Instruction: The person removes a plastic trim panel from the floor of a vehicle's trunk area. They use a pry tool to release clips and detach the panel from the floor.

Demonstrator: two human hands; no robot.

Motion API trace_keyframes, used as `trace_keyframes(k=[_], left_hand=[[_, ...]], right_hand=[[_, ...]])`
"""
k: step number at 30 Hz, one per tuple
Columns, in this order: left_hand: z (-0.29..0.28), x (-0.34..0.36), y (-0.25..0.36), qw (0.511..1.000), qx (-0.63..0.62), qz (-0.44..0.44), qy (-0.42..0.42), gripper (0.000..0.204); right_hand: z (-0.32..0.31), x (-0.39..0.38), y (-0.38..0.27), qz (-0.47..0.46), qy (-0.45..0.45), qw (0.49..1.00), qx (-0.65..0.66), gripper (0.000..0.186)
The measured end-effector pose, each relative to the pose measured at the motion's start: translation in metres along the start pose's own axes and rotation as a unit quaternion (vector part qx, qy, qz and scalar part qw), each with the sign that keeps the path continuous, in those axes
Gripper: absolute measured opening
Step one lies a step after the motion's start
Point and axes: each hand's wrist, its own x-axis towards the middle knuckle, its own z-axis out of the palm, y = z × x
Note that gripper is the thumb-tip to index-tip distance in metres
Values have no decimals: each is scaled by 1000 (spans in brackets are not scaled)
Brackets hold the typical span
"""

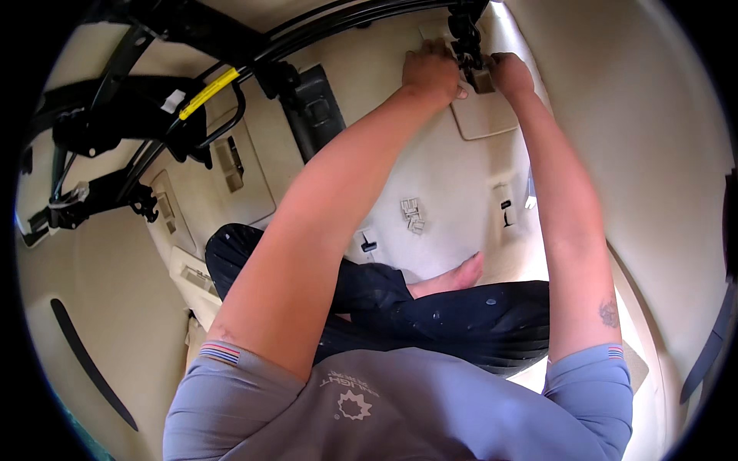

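Both my arms stretch forward to the foot of a black metal bracket. My left hand is on its left side, fingers bent and thumb pointing toward the bracket. What lies under those fingers is hidden. On the other side, my right hand is closed, its fingertips at the edge of a small beige piece below the bracket. I cannot tell what is pinched there. Beneath the hands, a rectangular flap outline shows in the beige carpet.
A black metal seat frame with a yellow strip spans the upper left. Several small pale pieces lie on the carpet near my bare foot. Slots with black hooks break the carpet. A beige panel rises at right.
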Motion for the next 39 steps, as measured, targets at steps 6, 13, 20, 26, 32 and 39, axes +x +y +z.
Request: trace_keyframes(k=[6,13,20,26,32,39], left_hand=[[-13,0,-3,995,14,-5,-96,77],[20,-8,-8,999,41,6,19,73],[17,1,13,1000,-19,8,-4,87],[-43,-104,-3,976,-109,-30,-188,45],[-107,-389,-76,952,-110,-124,258,35],[-55,-668,-212,718,-126,-616,300,61]], right_hand=[[4,32,8,-25,-36,999,13,38],[1,31,11,-11,-97,994,48,32],[1,12,39,-25,14,1000,13,36],[44,-77,-28,-71,22,997,25,35],[35,-229,-13,-104,5,992,67,48],[-1,-256,-46,-92,-7,982,163,50]])
